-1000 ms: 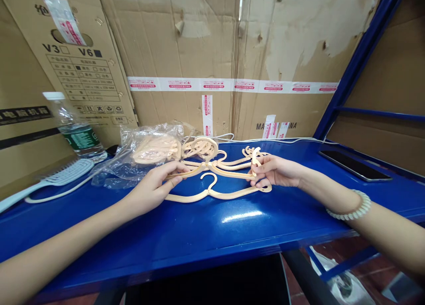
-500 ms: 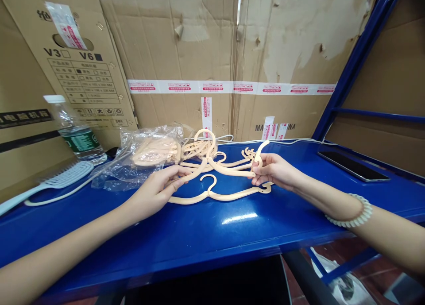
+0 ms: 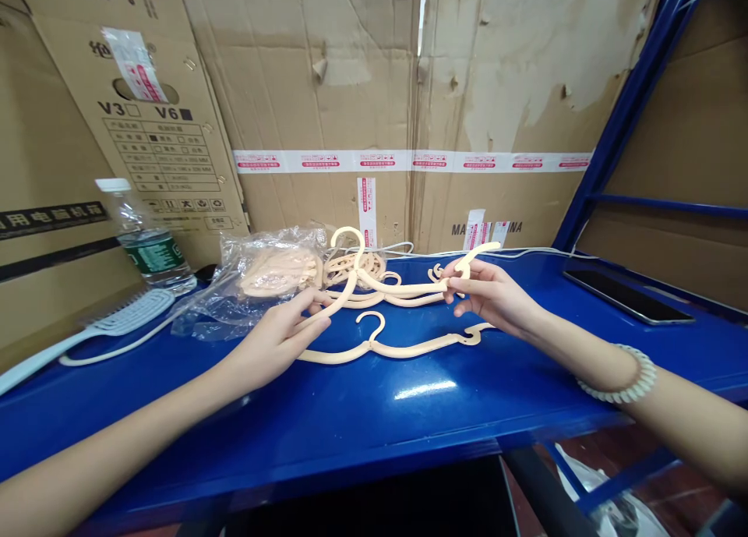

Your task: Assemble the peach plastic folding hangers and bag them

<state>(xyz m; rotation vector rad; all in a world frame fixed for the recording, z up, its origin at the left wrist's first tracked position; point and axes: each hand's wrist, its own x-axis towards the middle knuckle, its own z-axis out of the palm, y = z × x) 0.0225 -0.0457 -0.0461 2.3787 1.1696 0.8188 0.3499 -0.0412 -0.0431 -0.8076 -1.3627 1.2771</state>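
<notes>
My left hand (image 3: 292, 334) grips one arm of a cream plastic hanger (image 3: 403, 286), raised a little above the blue table (image 3: 351, 412). At the hanger's other end my right hand (image 3: 488, 291) pinches the tip, where a curved end piece (image 3: 476, 258) sticks out up and to the right. Nearer me a second cream hanger (image 3: 414, 350) lies flat, its left end behind my left hand. Another hanger (image 3: 414, 300) rests behind the held one, partly hidden. A clear plastic bag (image 3: 280, 264) full of cream hanger parts lies at the back left.
A water bottle (image 3: 149, 245) and a pale blue hairbrush (image 3: 128, 311) are at the left. Loose cream pieces (image 3: 356, 268) lie beside the bag. A phone (image 3: 628, 295) lies at the right. Cardboard (image 3: 327, 93) walls the back, with a white cable (image 3: 526, 250) along it.
The curved end piece has swung from nearly upright to slanting outward right. My right fingers have opened out somewhat around the joint. The view has shifted slightly.
</notes>
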